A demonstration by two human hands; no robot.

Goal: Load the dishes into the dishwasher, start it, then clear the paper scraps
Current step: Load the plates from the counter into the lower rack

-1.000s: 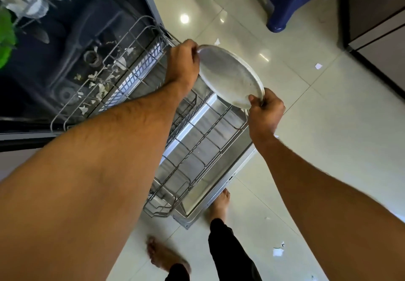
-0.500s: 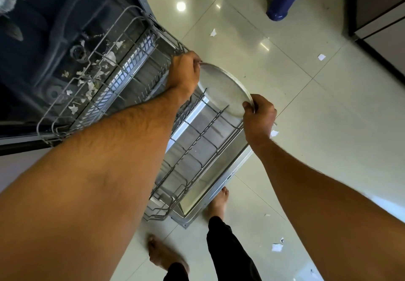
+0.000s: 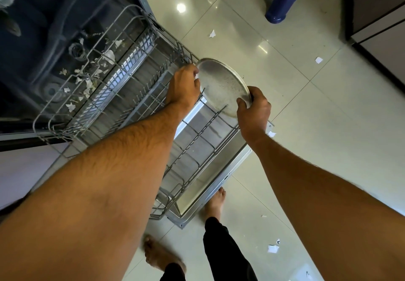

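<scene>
Loading is only beginning, by the look of it: the dishwasher (image 3: 65, 39) stands open at ten o'clock, its door (image 3: 210, 171) folded down flat, and the lower rack (image 3: 122, 96) is pulled out over that door with its wire tines bare of crockery. One speckled round plate (image 3: 221, 85) is the only dish at the rack, so I judge the loading, the start of the machine and the whole clearing step all lie ahead. White paper scraps (image 3: 87, 79) litter the tub floor and the back of the rack at nine o'clock, and more lie on the tiled floor (image 3: 306, 127): one (image 3: 212, 34) at twelve o'clock, one (image 3: 318, 60) at two o'clock, one (image 3: 273, 248) at five o'clock.

The plate is tilted on edge over the far right corner of the rack, its lower rim among the tines; whether it is seated between them I cannot tell. The left hand (image 3: 184, 87) grips its left edge, fingers (image 3: 192, 73) curled closed over the rim. The right hand (image 3: 254, 109) clamps the near right edge, thumb on the face and fingers wrapped behind.
</scene>
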